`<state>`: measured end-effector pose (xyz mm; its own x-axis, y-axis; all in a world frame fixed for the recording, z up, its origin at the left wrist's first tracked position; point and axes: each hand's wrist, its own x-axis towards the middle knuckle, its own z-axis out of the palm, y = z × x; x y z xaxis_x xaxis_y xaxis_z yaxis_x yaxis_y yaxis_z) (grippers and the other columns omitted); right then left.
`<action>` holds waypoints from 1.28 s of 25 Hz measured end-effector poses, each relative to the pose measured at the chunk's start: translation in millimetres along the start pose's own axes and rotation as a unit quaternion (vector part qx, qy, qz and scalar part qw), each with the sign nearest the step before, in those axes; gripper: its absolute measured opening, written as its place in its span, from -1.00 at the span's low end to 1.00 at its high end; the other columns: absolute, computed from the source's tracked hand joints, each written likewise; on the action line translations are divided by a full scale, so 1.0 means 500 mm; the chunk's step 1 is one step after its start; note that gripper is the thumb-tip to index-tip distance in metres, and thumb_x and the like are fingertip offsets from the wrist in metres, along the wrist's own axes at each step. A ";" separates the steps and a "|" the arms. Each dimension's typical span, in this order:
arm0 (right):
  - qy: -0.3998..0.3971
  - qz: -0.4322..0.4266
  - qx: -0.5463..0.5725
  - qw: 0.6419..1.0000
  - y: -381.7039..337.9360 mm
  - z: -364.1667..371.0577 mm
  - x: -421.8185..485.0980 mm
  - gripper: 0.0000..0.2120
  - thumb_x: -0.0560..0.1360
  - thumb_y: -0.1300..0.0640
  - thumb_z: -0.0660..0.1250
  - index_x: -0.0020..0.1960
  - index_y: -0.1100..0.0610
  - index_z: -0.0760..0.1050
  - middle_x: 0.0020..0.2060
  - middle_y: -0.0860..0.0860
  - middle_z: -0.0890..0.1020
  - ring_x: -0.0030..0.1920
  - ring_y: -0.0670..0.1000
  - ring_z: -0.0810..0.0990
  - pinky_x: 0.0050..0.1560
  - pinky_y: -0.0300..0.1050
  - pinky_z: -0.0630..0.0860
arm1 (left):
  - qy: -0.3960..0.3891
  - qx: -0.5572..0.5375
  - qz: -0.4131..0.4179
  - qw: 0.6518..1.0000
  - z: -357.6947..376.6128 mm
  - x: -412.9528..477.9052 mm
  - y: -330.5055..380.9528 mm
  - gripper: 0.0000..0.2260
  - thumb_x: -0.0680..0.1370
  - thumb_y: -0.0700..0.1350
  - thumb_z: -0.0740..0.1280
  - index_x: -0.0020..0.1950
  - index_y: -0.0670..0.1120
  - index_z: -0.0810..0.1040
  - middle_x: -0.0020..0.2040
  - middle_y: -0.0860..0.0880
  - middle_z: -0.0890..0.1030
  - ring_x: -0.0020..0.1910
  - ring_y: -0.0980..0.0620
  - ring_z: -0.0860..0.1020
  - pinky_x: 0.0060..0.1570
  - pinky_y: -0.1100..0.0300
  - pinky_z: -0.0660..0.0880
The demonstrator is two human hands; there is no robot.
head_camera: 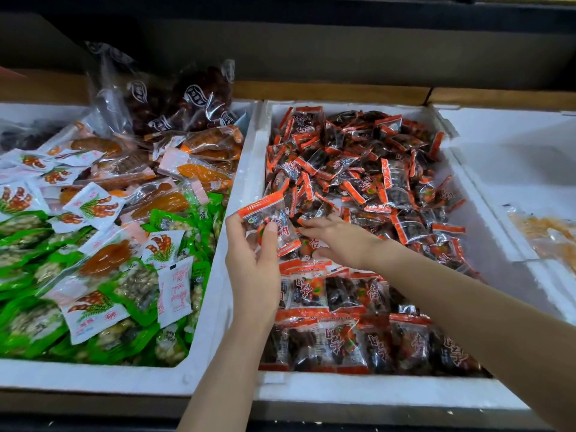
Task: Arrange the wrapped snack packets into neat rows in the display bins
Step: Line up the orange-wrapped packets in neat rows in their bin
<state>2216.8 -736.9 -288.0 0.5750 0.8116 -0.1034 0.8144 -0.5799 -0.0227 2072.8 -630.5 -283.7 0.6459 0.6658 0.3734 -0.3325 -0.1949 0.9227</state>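
The middle white foam bin (249, 169) holds several red-and-clear snack packets. A loose heap of packets (358, 163) fills its far half, and two neat rows of packets (349, 319) lie along its near side. My left hand (252, 260) holds one red-edged packet (268, 219) up over the bin's left wall, thumb across its front. My right hand (336, 238) reaches down onto the packets at the near edge of the heap, fingers touching them; whether it grips one is hidden.
The left foam bin (93, 378) is full of mixed green, white and orange packets, with clear bags of dark snacks (174, 98) at its back. A right foam bin (530, 169) holds a pale orange packet (548, 235). A dark shelf runs above.
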 end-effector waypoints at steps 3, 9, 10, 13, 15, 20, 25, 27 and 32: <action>0.002 0.012 0.047 0.999 -0.015 0.003 0.010 -0.46 0.57 0.07 0.24 0.51 0.07 0.16 0.50 0.03 0.12 0.47 0.12 0.10 0.43 0.05 0.16 | 0.001 0.007 0.008 1.000 0.001 0.000 0.002 -0.86 0.60 -0.19 0.26 0.16 -0.09 0.40 -0.12 0.17 0.56 -0.20 0.31 0.53 -0.18 0.46 0.43; 0.021 -0.036 0.084 0.996 -0.017 0.005 0.011 -0.49 0.56 0.24 0.25 0.46 0.01 0.24 0.49 -0.04 0.19 0.47 0.06 0.11 0.45 0.03 0.15 | -0.010 0.019 0.008 1.000 0.001 0.001 -0.007 -0.88 0.60 -0.20 0.26 0.11 -0.06 0.40 -0.21 0.28 0.57 -0.25 0.29 0.50 -0.21 0.44 0.42; 0.021 -0.048 0.086 0.995 -0.009 0.005 0.005 -0.47 0.55 0.28 0.24 0.46 -0.03 0.25 0.49 -0.06 0.20 0.47 0.04 0.11 0.45 0.03 0.16 | -0.014 0.019 0.006 1.000 0.002 0.000 -0.008 -0.89 0.60 -0.20 0.26 0.10 -0.05 0.40 -0.21 0.26 0.57 -0.25 0.29 0.50 -0.20 0.44 0.42; 0.021 -0.063 0.043 0.997 -0.015 0.007 0.003 -0.49 0.56 0.29 0.22 0.46 0.01 0.25 0.49 -0.02 0.19 0.49 0.04 0.10 0.45 0.02 0.17 | -0.018 0.027 -0.003 0.999 0.002 -0.001 -0.009 -0.89 0.60 -0.18 0.27 0.10 -0.03 0.41 -0.15 0.16 0.56 -0.19 0.26 0.53 -0.15 0.39 0.45; 0.035 -0.045 0.060 0.997 -0.027 0.008 0.007 -0.54 0.55 0.28 0.24 0.43 0.12 0.29 0.49 0.02 0.19 0.48 0.04 0.13 0.44 -0.06 0.18 | -0.026 0.038 -0.004 0.999 0.003 -0.002 -0.011 -0.87 0.59 -0.17 0.28 0.11 -0.03 0.42 -0.12 0.13 0.57 -0.14 0.19 0.55 -0.11 0.32 0.48; 0.147 0.013 0.258 0.955 -0.030 -0.020 -0.035 -0.54 0.56 0.25 0.25 0.43 0.08 0.27 0.24 -0.04 0.45 0.22 -0.05 0.46 0.18 -0.38 0.34 | -0.080 0.059 -0.043 0.994 0.006 0.004 -0.021 -0.75 0.56 -0.15 0.33 0.22 -0.06 0.41 0.01 -0.05 0.62 -0.05 0.07 0.58 -0.05 0.30 0.50; 0.153 0.067 0.547 0.820 -0.035 -0.058 -0.127 -0.78 0.56 0.11 0.25 0.20 0.06 0.41 -0.02 0.16 0.61 -0.15 -0.01 0.58 -0.16 -0.21 0.51 | -0.180 0.107 -0.083 0.974 0.072 0.031 -0.011 -0.79 0.53 -0.11 0.39 0.09 -0.09 0.43 -0.16 -0.05 0.60 -0.19 0.10 0.59 -0.26 0.35 0.48; 0.165 0.110 0.547 0.813 -0.004 -0.061 -0.135 -0.86 0.51 0.15 0.33 0.07 0.08 0.46 0.01 0.28 0.60 -0.13 0.07 0.58 -0.14 -0.12 0.53 | -0.238 0.134 -0.070 0.959 0.098 0.036 -0.012 -0.85 0.57 -0.11 0.33 0.10 -0.06 0.42 -0.16 0.02 0.57 -0.25 0.26 0.54 -0.28 0.40 0.43; 0.127 0.217 0.501 0.828 0.047 -0.037 -0.109 -0.67 0.49 0.18 0.37 0.17 0.11 0.31 -0.18 -0.01 0.52 -0.31 -0.08 0.53 -0.35 -0.27 0.50 | -0.406 0.451 0.040 0.793 0.069 0.047 -0.088 -0.58 0.64 -0.23 0.13 0.50 -0.03 0.24 0.46 -0.03 0.32 0.44 0.01 0.25 0.41 0.14 0.20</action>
<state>2205.9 -793.3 -264.3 0.8981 0.4265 -0.1075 0.1262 -0.4841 -0.8659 2126.6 -631.1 -312.1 0.9993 0.0123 0.0349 -0.0047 -0.8941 0.4479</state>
